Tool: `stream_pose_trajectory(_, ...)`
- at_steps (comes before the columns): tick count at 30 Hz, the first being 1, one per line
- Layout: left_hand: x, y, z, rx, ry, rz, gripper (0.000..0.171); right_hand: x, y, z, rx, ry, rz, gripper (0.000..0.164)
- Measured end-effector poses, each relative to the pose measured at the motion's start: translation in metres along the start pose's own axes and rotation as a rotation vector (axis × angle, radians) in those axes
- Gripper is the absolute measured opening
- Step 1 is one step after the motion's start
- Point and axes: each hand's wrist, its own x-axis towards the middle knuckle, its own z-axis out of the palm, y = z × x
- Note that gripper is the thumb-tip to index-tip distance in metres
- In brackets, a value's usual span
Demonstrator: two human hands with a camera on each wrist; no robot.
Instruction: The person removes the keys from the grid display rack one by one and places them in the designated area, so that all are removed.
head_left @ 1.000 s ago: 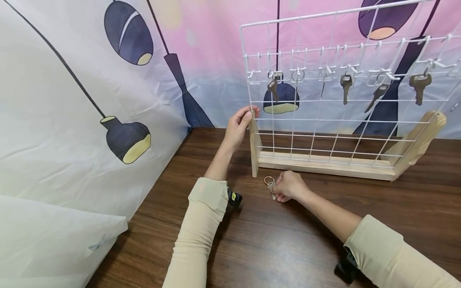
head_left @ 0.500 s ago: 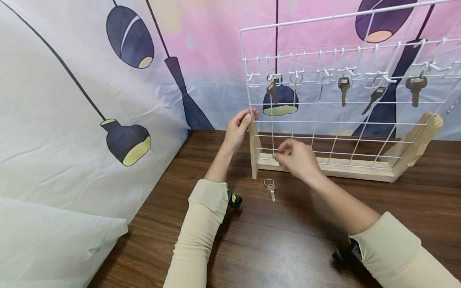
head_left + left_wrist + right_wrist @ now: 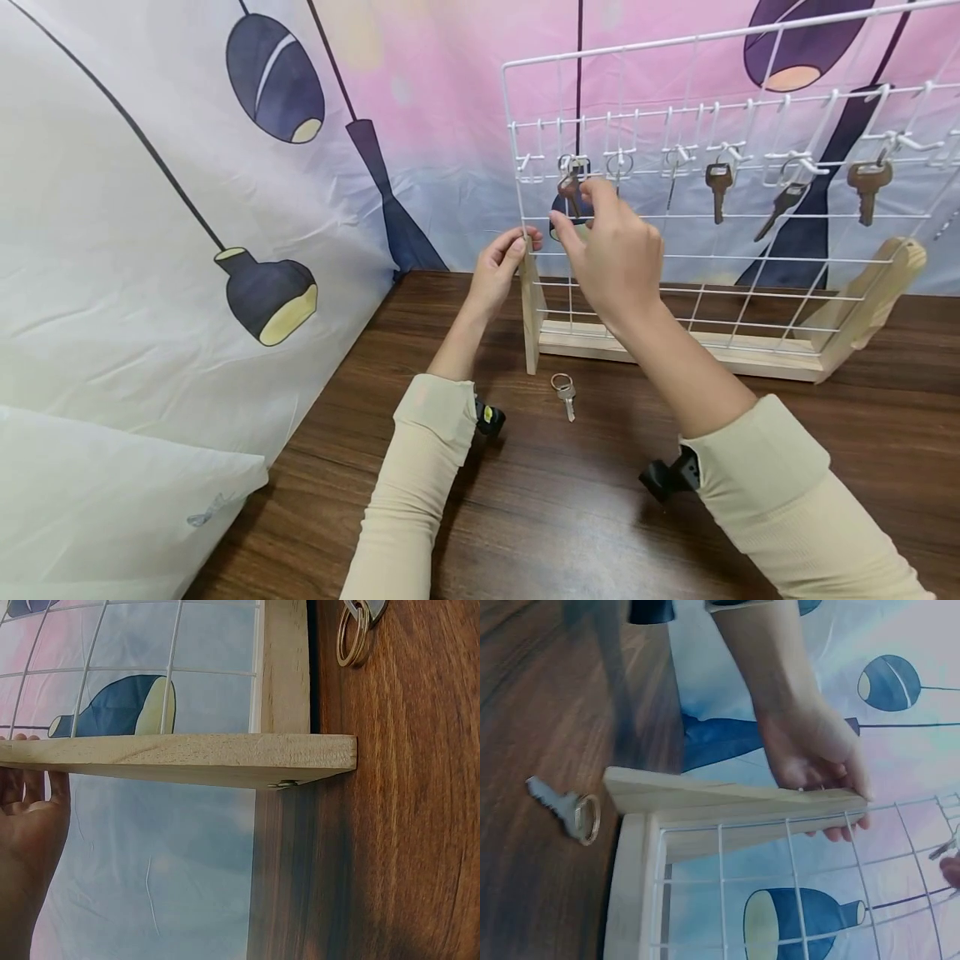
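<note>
My left hand (image 3: pixel 495 267) grips the upper end of the rack's left wooden upright (image 3: pixel 529 308), thumb in front and fingers behind; the left wrist view shows those fingers over the wood (image 3: pixel 172 750). In the head view my right hand (image 3: pixel 618 250) is raised before the white wire grid (image 3: pixel 697 287). Its thumb and forefinger stand apart, with the forefinger tip right beside the leftmost hanging key (image 3: pixel 568 193). Its other fingers are partly hidden behind the hand. A silver key with a ring (image 3: pixel 567 398) lies on the table in front of the upright.
Several keys hang from white hooks farther right, among them a brown key (image 3: pixel 718 192) and another key (image 3: pixel 870 190). The grid stands in a pale wooden base (image 3: pixel 750 358) on the dark wooden table (image 3: pixel 540 508). A printed curtain (image 3: pixel 450 167) hangs close behind.
My right hand has let go of the key on the table and risen up the grid to the leftmost hanging key. The left hand has stayed on the upright.
</note>
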Motion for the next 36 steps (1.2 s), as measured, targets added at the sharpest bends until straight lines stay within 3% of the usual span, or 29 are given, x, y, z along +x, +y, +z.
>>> stream_pose_trajectory(3,0.000,0.000,0.001,-0.012,0.000,0.006,0.029,0.007,-0.003,0.004,-0.067,-0.035,0.067,0.041)
stream_pose_trajectory(8,-0.001,0.001,0.002,-0.027,0.001,0.002,0.029,0.013,-0.005,0.010,-0.065,-0.034,0.121,0.040)
stream_pose_trajectory(16,-0.001,0.001,0.000,-0.011,-0.009,0.008,0.029,0.017,0.000,0.012,-0.007,0.055,0.034,0.017)
stream_pose_trajectory(21,-0.001,0.001,0.000,-0.015,-0.011,0.019,0.029,0.018,-0.001,0.009,0.008,0.073,0.002,0.016)
stream_pose_trajectory(29,0.000,-0.001,-0.002,0.020,-0.005,0.028,0.028,0.017,-0.007,0.003,0.252,0.037,0.204,0.017)
stream_pose_trajectory(36,0.000,0.000,-0.001,0.004,-0.008,0.016,0.028,0.008,-0.010,0.001,0.353,0.135,0.146,0.015)
